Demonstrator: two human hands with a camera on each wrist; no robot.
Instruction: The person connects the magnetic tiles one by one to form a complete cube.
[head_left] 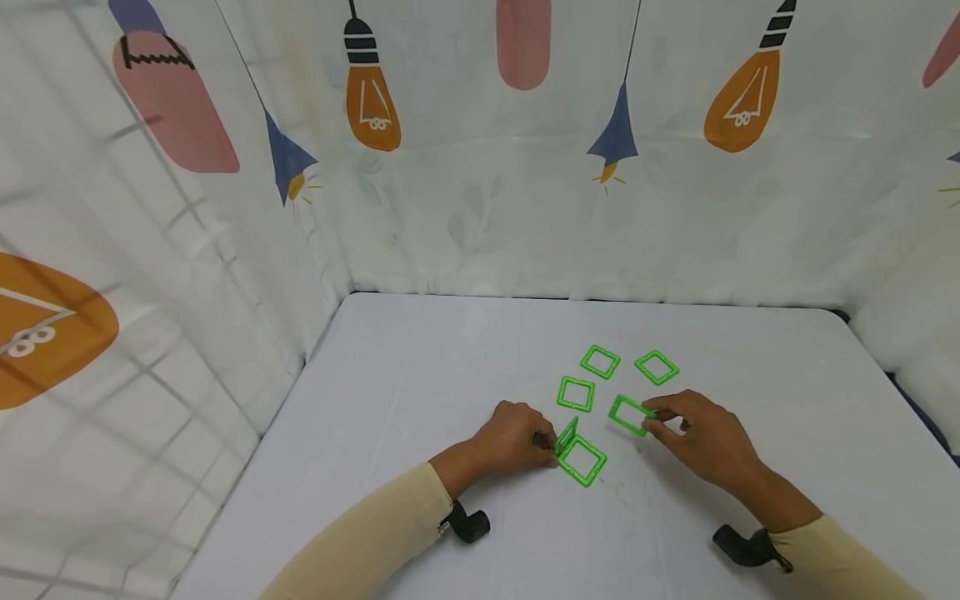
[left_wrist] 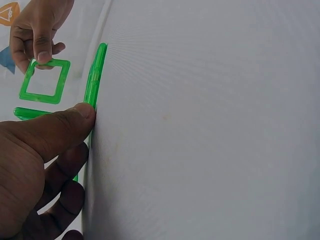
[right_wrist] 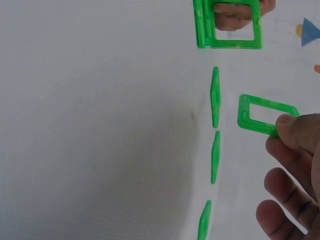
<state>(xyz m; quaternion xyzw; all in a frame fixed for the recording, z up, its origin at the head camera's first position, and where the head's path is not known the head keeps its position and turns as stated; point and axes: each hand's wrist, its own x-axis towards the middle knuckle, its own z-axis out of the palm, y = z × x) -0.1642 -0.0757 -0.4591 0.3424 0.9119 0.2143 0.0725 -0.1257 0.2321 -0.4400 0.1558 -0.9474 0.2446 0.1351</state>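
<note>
My left hand (head_left: 517,437) holds a pair of green square frame tiles low on the table. One of them, the flat tile (head_left: 595,472), lies on the cloth, while the upright tile (head_left: 573,423) stands along its edge beside my fingers. In the left wrist view my thumb (left_wrist: 75,122) presses near the pair; the fingers behind are partly hidden. To the right, my right hand (head_left: 708,442) pinches another green frame tile (right_wrist: 244,112) by one edge, between thumb and fingers. That tile is tilted and apart from the pair.
Three loose green frame tiles lie flat farther back: one tile (head_left: 574,407) near the pair, a second tile (head_left: 594,372) behind it and a third tile (head_left: 647,373) to the right. White cloth covers the table (head_left: 420,358). A printed curtain (head_left: 480,208) stands behind the table.
</note>
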